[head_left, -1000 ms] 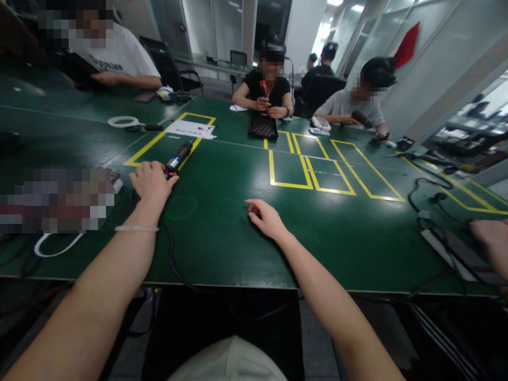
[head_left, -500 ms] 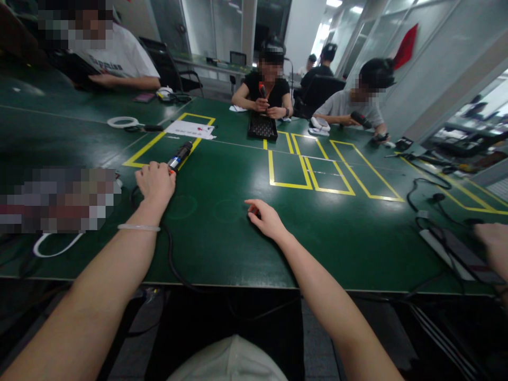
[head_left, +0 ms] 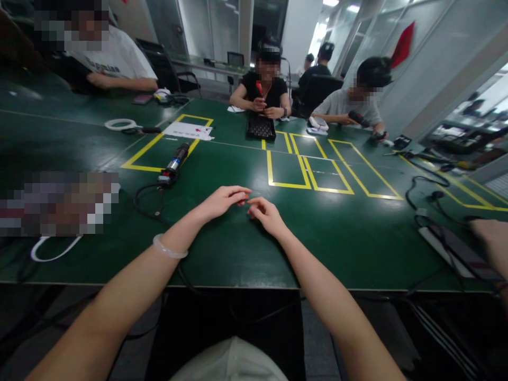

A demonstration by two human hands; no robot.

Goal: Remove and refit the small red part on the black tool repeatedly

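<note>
Sitting at a broad green table [head_left: 240, 259], facing a person in black [head_left: 248, 83] across it. Looking, on the left, onto a yellow tape outline [head_left: 141, 153], partly overlapped by a white sheet of paper [head_left: 184, 130]. Seeing a corded black-and-silver tool [head_left: 174, 163] lying over the outline's right side, apart from both hands. Holding the left hand [head_left: 221, 201] palm down with fingers bent and close together, and the right hand [head_left: 269, 215] just beside it, half curled. Wearing a pale bracelet [head_left: 169, 254]. Showing a red-orange spot [head_left: 246, 197] at the left fingertips, too small to identify; unable to tell whether gripping anything with either hand.
</note>
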